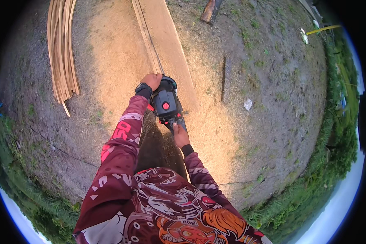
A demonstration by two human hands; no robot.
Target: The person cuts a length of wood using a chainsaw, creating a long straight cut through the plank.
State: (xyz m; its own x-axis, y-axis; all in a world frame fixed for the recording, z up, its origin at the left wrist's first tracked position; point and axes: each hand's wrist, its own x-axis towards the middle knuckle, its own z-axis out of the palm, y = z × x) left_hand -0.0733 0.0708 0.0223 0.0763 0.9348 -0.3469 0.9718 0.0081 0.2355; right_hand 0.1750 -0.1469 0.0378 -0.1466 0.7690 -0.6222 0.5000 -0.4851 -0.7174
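A black chainsaw [166, 97] with red parts is held low in front of me, its long bar pointing away. My left hand [152, 81], with a dark watch on the wrist, is closed at the saw's front left, around its front handle. My right hand [180, 136] wraps the rear handle, thumb on top. The bar runs along a long, wide wooden plank [171, 49], beside a narrow strip of wood [145, 36] on its left edge. Whether the chain is turning cannot be seen.
A bundle of thin wooden strips [62, 53] lies at the far left. Sawdust [114, 49] covers the ground around the plank. To the right are a dark log [211, 11], a dark narrow board [225, 79] and a crumpled clear plastic piece [247, 104]. Grass borders the dirt.
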